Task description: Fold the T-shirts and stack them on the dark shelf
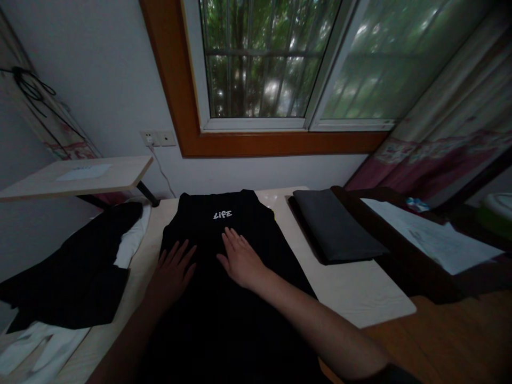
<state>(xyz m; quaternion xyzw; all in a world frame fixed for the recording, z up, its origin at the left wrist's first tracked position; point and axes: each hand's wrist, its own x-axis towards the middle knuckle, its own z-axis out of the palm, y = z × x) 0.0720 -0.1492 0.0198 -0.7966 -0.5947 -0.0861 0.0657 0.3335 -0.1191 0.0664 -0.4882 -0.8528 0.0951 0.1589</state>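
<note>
A black sleeveless top (240, 330) lies spread over the light wooden table (360, 290), its narrower end towards the window. Small white lettering (222, 214) shows near that far end. My left hand (173, 274) rests flat on the cloth by its left edge, fingers spread. Just below the lettering, my right hand (241, 260) lies palm down on the top, with its fingers stretched out and the thumb apart. Neither hand grips anything. The near part of the garment runs out of view between my forearms.
Black and white clothes (80, 266) lie heaped at the left, below a small raised shelf (100, 176). On the right are folded dark grey garments (336, 226). Beyond them, a white sheet (428, 234) lies on a dark surface. A window (264, 69) is ahead.
</note>
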